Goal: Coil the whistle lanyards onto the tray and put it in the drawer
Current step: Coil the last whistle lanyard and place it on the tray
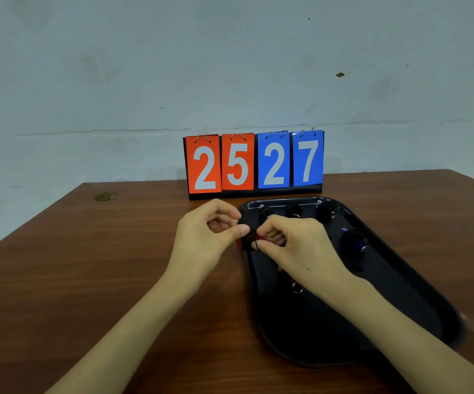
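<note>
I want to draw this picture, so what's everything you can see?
wall: one, pale grey, behind the table.
table: one, brown wood, under everything.
scoreboard: one, red 25 and blue 27, at the table's back.
tray: one, black, on the table's right side.
coiled lanyards: at least four, black, on the tray; one has a blue whistle.
held lanyard: one, black with a red bit, over the tray's left rim.
left grip: one, bare, pinching the held lanyard.
right grip: one, bare, pinching its cord.
</note>
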Demonstrator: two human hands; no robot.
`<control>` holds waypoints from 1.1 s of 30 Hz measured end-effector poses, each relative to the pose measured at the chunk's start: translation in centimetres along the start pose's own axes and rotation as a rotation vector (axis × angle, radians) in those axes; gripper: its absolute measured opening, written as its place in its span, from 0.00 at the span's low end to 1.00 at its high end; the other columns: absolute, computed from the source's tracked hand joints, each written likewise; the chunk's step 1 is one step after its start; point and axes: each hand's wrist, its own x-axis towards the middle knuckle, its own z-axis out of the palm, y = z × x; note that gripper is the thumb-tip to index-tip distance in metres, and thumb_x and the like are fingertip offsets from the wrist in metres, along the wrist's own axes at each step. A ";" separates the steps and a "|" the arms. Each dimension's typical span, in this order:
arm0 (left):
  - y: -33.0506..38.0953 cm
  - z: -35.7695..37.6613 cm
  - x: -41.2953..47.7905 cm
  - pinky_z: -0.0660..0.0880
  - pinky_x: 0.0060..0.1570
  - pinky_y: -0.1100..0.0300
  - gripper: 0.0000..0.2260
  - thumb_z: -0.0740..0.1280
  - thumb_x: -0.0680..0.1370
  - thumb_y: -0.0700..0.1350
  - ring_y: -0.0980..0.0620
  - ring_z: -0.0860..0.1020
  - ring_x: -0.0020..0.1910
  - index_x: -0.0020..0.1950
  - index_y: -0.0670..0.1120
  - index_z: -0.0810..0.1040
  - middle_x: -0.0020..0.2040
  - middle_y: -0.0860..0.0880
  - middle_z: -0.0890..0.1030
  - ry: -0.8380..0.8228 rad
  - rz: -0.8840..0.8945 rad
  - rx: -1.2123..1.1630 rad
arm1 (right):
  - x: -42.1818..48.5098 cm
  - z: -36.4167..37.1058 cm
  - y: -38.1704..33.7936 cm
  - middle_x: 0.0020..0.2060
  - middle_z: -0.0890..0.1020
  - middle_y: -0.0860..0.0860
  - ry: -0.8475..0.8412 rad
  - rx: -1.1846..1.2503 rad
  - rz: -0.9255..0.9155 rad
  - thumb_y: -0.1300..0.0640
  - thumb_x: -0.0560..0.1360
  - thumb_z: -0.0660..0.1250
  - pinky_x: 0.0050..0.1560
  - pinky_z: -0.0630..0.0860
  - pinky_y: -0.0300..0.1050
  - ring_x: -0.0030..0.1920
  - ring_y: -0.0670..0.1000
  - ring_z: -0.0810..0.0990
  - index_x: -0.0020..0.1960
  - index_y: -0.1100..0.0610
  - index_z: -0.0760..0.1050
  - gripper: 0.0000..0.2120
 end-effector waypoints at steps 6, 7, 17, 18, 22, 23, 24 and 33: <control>-0.5 0.5 -0.4 0.72 0.45 0.66 0.07 0.68 0.75 0.46 0.59 0.74 0.47 0.51 0.52 0.82 0.43 0.60 0.76 -0.056 0.243 0.334 | -0.1 0.5 0.1 0.35 0.84 0.48 0.061 -0.060 -0.013 0.55 0.68 0.75 0.43 0.81 0.45 0.36 0.45 0.81 0.44 0.55 0.81 0.06; -0.5 0.5 -0.5 0.73 0.46 0.64 0.09 0.68 0.75 0.47 0.58 0.73 0.47 0.54 0.51 0.82 0.44 0.59 0.76 -0.077 0.249 0.344 | -0.1 0.5 0.1 0.36 0.84 0.48 0.060 -0.069 -0.008 0.55 0.68 0.74 0.44 0.81 0.45 0.37 0.45 0.82 0.44 0.55 0.82 0.07; -0.5 0.7 -0.7 0.75 0.45 0.69 0.10 0.70 0.74 0.43 0.61 0.77 0.42 0.55 0.48 0.82 0.46 0.54 0.80 -0.124 0.242 0.412 | -0.2 1.0 0.0 0.34 0.84 0.49 0.013 -0.209 -0.039 0.55 0.69 0.73 0.39 0.80 0.50 0.37 0.51 0.82 0.42 0.55 0.80 0.05; -0.5 0.9 -0.9 0.76 0.47 0.65 0.10 0.69 0.74 0.43 0.60 0.77 0.43 0.56 0.47 0.82 0.47 0.52 0.81 -0.115 0.248 0.445 | -0.3 1.2 0.0 0.32 0.83 0.49 0.029 -0.250 -0.058 0.55 0.67 0.73 0.35 0.79 0.50 0.34 0.52 0.82 0.40 0.55 0.79 0.05; -0.1 1.8 -1.2 0.77 0.50 0.57 0.11 0.68 0.75 0.44 0.56 0.78 0.45 0.57 0.47 0.80 0.47 0.51 0.81 -0.106 0.183 0.465 | -0.3 1.6 0.0 0.26 0.80 0.49 0.070 -0.381 -0.073 0.57 0.61 0.77 0.24 0.75 0.44 0.26 0.53 0.79 0.35 0.55 0.77 0.09; -0.1 1.8 -1.1 0.77 0.49 0.56 0.10 0.69 0.75 0.45 0.55 0.78 0.45 0.56 0.47 0.81 0.47 0.51 0.82 -0.106 0.177 0.472 | -0.3 1.6 0.1 0.25 0.79 0.48 0.074 -0.398 -0.072 0.58 0.60 0.78 0.24 0.73 0.42 0.25 0.52 0.78 0.34 0.55 0.77 0.10; -0.1 1.9 -1.1 0.77 0.49 0.55 0.10 0.69 0.75 0.45 0.54 0.78 0.44 0.55 0.47 0.82 0.46 0.50 0.82 -0.104 0.180 0.475 | -0.3 1.5 0.1 0.25 0.79 0.48 0.074 -0.408 -0.066 0.58 0.60 0.78 0.23 0.71 0.42 0.25 0.51 0.78 0.34 0.55 0.77 0.10; -0.6 2.6 -1.5 0.75 0.38 0.57 0.03 0.67 0.73 0.38 0.53 0.77 0.38 0.43 0.44 0.81 0.40 0.49 0.79 -0.064 0.237 0.506 | -0.2 2.4 0.1 0.23 0.77 0.51 0.018 -0.457 -0.019 0.60 0.61 0.76 0.23 0.63 0.41 0.22 0.56 0.75 0.33 0.56 0.75 0.09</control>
